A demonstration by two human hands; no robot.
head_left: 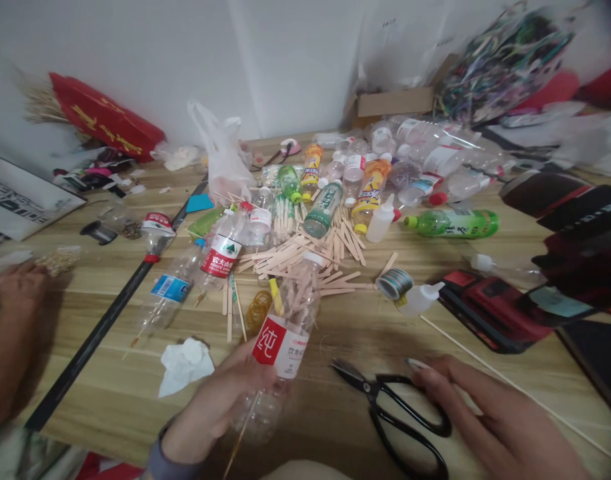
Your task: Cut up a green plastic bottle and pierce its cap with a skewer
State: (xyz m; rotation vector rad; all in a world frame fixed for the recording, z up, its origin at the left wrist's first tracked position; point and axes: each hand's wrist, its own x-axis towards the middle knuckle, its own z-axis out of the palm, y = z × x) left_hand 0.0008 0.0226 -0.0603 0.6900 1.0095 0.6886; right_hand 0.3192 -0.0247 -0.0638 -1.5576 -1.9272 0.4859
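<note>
My left hand [240, 383] is wrapped round a clear plastic bottle [298, 337] with a red and white label, tilted with its white cap away from me. A thin wooden stick [241, 437] shows at the bottle's base, pointing down toward me. My right hand [468, 407] is closed in a pinch at the right, with a small pale tip at the fingertips too blurred to name. Just left of that hand lies a pair of black-handled scissors [368, 388], blades partly apart. Beyond the bottle, wooden craft sticks [343, 233] and yellow rubber bands [259, 311] are spread out.
Several bottles crowd the table's back, among them a green one [453, 223]. A cordless drill [495, 310] stands at right, beside a thread spool [394, 284]. Crumpled tissue [186, 365] and a long black bar [98, 330] lie left. Another person's hand [18, 290] rests far left.
</note>
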